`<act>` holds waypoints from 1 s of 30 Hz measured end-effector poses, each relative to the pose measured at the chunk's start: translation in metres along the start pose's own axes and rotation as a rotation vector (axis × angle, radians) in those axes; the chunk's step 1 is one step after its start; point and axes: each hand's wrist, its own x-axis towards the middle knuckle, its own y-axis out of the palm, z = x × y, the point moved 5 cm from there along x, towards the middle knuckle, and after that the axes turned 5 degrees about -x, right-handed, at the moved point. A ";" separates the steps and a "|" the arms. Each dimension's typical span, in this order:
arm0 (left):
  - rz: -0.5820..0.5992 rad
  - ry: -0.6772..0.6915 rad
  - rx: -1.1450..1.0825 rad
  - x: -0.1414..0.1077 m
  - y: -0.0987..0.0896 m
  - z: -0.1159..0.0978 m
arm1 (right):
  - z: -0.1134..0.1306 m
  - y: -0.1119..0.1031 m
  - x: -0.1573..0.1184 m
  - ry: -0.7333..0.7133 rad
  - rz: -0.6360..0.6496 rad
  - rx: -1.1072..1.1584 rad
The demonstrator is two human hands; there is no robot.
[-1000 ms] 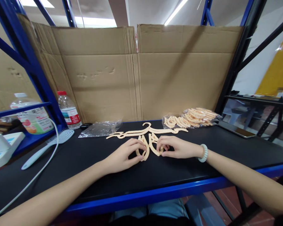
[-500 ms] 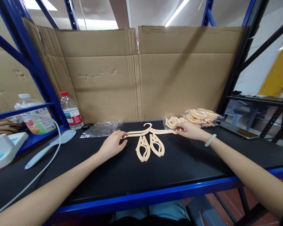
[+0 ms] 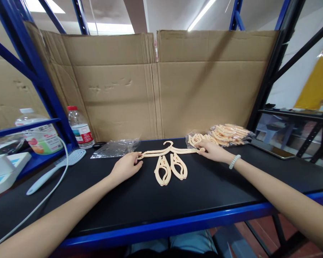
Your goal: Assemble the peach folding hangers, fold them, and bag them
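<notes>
A cream plastic folding hanger (image 3: 156, 153) lies with its arms spread on the black tabletop, its hook toward the cardboard. My left hand (image 3: 126, 166) has its fingers closed at the hanger's left end, where a small loop shows. At the other end, the fingers of my right hand (image 3: 214, 152) pinch the hanger's tip. Just below the hanger's middle lie two cream clothes clips, a left one (image 3: 158, 175) and a right one (image 3: 185, 171); whether they are attached to the hanger I cannot tell.
Clear bags of cream hangers (image 3: 228, 134) lie behind my right hand, with a phone (image 3: 271, 148) to their right. A flat plastic bag (image 3: 114, 147), a red-capped bottle (image 3: 80, 130), a hairbrush (image 3: 47, 177) and a white cable (image 3: 52, 186) are on the left. Cardboard (image 3: 118, 93) closes the back.
My left hand has shifted slightly left, uncovering the loop at the hanger's end. My right hand has moved a little left and closer around the other tip. The clips stay put.
</notes>
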 end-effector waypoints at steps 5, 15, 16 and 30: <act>0.011 -0.009 -0.048 0.000 0.002 0.002 | 0.003 0.004 0.000 -0.041 -0.010 -0.005; -0.015 0.039 -0.103 0.000 0.004 -0.002 | 0.010 0.009 0.000 -0.029 0.004 0.000; -0.015 0.041 -0.112 0.000 0.004 -0.003 | 0.010 0.009 0.000 -0.027 -0.002 0.002; 0.040 0.106 -0.105 -0.010 0.007 -0.020 | 0.018 0.006 0.003 -0.028 -0.101 0.063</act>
